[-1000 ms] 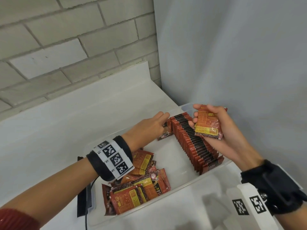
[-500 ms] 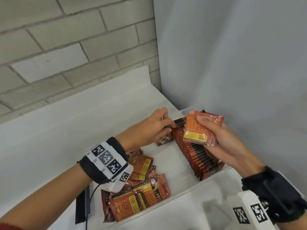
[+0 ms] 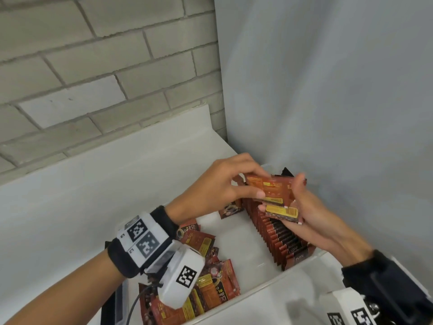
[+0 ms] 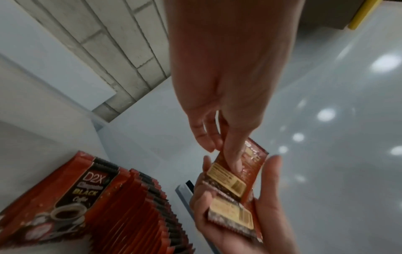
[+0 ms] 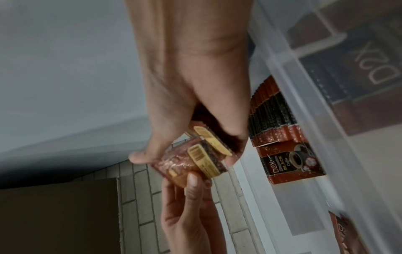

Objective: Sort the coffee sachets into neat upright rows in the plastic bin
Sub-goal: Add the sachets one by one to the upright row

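A clear plastic bin (image 3: 257, 301) holds a long upright row of red-brown coffee sachets (image 3: 281, 238) along its right side. A loose pile of sachets (image 3: 210, 292) lies at its near left. Above the far end of the row, my right hand (image 3: 284, 200) holds a small stack of sachets (image 3: 283, 211) between thumb and fingers. My left hand (image 3: 261, 184) pinches the top sachet (image 3: 276, 188) of that stack. The left wrist view shows this pinch (image 4: 220, 156) on the sachet (image 4: 250, 159). The right wrist view shows the held stack (image 5: 202, 158) beside the row (image 5: 274, 130).
The bin stands on a white counter (image 3: 93, 195) in a corner, with a brick wall (image 3: 93, 66) behind it and a plain grey wall (image 3: 328, 90) close on the right. A dark flat device with a cable (image 3: 114, 306) lies left of the bin.
My left hand left the far end of the upright row, rose to the right hand's stack and pinched its top sachet. The right hand tilted the stack toward it.
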`<act>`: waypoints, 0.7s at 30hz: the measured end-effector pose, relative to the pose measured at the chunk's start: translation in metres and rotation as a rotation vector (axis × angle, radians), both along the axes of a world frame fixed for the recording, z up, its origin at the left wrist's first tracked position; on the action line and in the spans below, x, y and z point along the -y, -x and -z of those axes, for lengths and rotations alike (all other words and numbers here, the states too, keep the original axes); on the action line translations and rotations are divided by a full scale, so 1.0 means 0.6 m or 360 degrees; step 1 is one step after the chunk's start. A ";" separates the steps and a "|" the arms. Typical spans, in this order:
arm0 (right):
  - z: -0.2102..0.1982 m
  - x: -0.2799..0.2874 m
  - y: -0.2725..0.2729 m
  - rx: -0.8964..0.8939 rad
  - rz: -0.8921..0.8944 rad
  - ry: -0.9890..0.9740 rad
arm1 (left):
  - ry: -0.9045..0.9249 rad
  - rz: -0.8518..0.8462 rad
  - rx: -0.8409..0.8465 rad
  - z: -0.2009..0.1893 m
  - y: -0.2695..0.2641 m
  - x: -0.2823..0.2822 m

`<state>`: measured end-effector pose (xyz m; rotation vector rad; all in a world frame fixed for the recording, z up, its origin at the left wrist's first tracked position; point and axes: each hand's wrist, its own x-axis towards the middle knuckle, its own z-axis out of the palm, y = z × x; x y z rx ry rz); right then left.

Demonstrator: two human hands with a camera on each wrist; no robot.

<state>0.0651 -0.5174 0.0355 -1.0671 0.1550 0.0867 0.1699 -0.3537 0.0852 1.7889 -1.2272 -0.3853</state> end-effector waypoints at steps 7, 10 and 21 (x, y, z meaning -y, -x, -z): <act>-0.006 -0.003 0.002 -0.0077 -0.0210 -0.0017 | 0.0142 0.0204 -0.0195 0.000 -0.003 -0.018; -0.006 -0.002 0.004 -0.0075 -0.0212 -0.0010 | 0.0117 0.0186 -0.0168 0.013 -0.004 -0.016; -0.003 -0.002 -0.001 -0.0138 -0.0044 0.0147 | -0.0165 0.0050 -0.0464 0.011 -0.018 -0.031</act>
